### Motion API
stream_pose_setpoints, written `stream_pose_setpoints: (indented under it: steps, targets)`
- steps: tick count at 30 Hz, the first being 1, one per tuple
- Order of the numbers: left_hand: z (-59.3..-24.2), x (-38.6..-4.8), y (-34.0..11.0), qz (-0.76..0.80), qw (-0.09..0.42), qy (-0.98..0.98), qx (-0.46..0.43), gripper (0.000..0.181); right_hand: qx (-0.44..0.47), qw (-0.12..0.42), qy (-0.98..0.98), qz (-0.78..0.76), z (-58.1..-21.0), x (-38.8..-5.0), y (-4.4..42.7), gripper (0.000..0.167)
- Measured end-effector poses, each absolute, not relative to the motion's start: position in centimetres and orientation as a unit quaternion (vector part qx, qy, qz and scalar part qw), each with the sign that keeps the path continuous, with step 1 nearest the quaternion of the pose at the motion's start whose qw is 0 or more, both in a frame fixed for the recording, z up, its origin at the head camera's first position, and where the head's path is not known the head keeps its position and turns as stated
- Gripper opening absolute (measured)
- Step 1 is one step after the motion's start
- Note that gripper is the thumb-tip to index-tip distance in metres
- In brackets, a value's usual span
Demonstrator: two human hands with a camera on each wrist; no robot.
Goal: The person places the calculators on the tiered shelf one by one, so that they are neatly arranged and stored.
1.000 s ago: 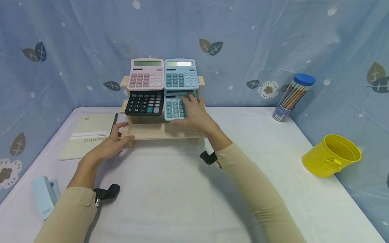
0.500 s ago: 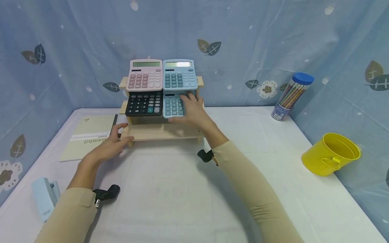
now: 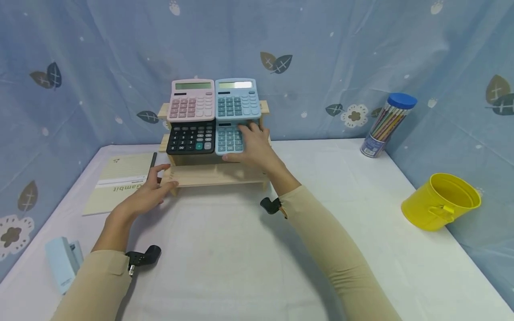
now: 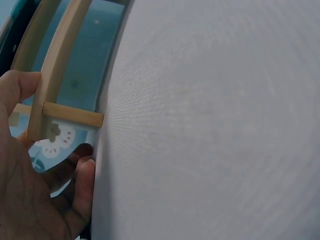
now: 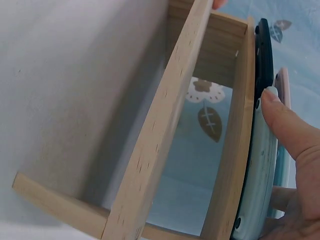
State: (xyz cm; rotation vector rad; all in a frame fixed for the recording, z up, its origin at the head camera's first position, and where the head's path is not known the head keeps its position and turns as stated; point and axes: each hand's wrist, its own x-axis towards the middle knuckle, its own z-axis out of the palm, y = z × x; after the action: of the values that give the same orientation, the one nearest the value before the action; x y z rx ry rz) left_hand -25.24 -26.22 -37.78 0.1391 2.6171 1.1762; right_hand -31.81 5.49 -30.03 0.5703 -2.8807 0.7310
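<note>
A tiered wooden rack [image 3: 218, 174] stands at the back of the table. My left hand [image 3: 146, 194] pinches the left end of its lowest board; in the left wrist view the thumb [image 4: 22, 86] touches the board's edge. On the middle tier, my right hand [image 3: 257, 149] grips a light blue calculator [image 3: 230, 140], thumb at its lower edge and fingers over its right side. Its top lies hidden behind an upper light blue calculator [image 3: 238, 100]. Beside it leans a black calculator [image 3: 190, 138], below a pink calculator [image 3: 192, 101].
Left of the rack lies a notebook [image 3: 120, 178], with a light blue stapler-like object [image 3: 62, 263] nearer the front. A tub of pencils [image 3: 387, 125] with a blue lid leans at the back right. A yellow bucket [image 3: 439, 203] tilts against the right cloth wall.
The lower light blue calculator has shifted slightly up and back, its lower edge now about level with the black one's. My right hand moved with it; the left kept its hold on the rack.
</note>
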Motion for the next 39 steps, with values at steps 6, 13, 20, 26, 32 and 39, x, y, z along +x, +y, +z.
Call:
stream_pose_setpoints:
  steps: [6,13,20,26,32,39]
  targets:
    - [-37.7,-25.0,-26.1,0.405,0.134,0.903,0.045,0.086,0.185,0.058,-0.952,0.238,-30.1,-32.0,5.4,0.103]
    - [-37.5,-25.1,-25.9,0.397,0.127,0.909,0.033,0.085,0.187,0.061,-0.953,0.230,-30.3,-32.1,5.6,0.100]
    - [-37.5,-25.0,-25.5,0.403,0.131,0.904,0.055,0.084,0.190,0.052,-0.954,0.224,-30.6,-32.2,6.4,0.102]
    - [-37.6,-25.4,-25.2,0.394,0.125,0.908,0.063,0.084,0.194,0.046,-0.953,0.227,-30.7,-32.1,6.9,0.100]
    - [-37.7,-25.2,-25.4,0.374,0.118,0.917,0.073,0.084,0.199,0.018,-0.953,0.229,-30.8,-32.0,6.9,0.099]
    - [-35.2,-23.7,-26.4,0.320,0.106,0.936,0.106,0.093,0.220,0.001,-0.945,0.241,-30.8,-31.5,7.7,0.098]
